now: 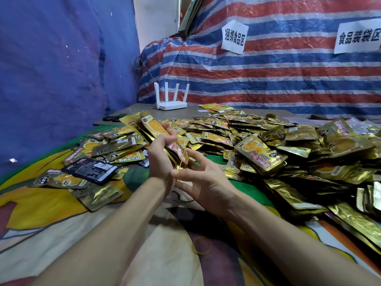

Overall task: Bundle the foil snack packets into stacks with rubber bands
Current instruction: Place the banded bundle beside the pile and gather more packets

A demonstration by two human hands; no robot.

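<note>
— Gold foil everywhere. Where's the stack?
— In the head view, the left hand (158, 155) grips the stack (153, 125) with its fingers curled round it. It is raised over the cloth (41, 213) and tilts up toward the far left.
— And the other hand?
— The right hand (204, 182) is just right of it, fingers spread. Its thumb seems hooked in a yellow band (181, 164) pulled taut to the stack's near end.
— The loose packets?
— The packets (268, 141) are heaped across the right and far side and lie thinner on the left, where a dark packet (90, 169) rests on top. A spare band (201, 246) lies on the cloth between the forearms.
— Farther back?
— A white router (171, 100) and scissors (113, 118) sit on the desk (140, 107). Behind it hangs a striped tarp (268, 83) with two paper signs (234, 37).
</note>
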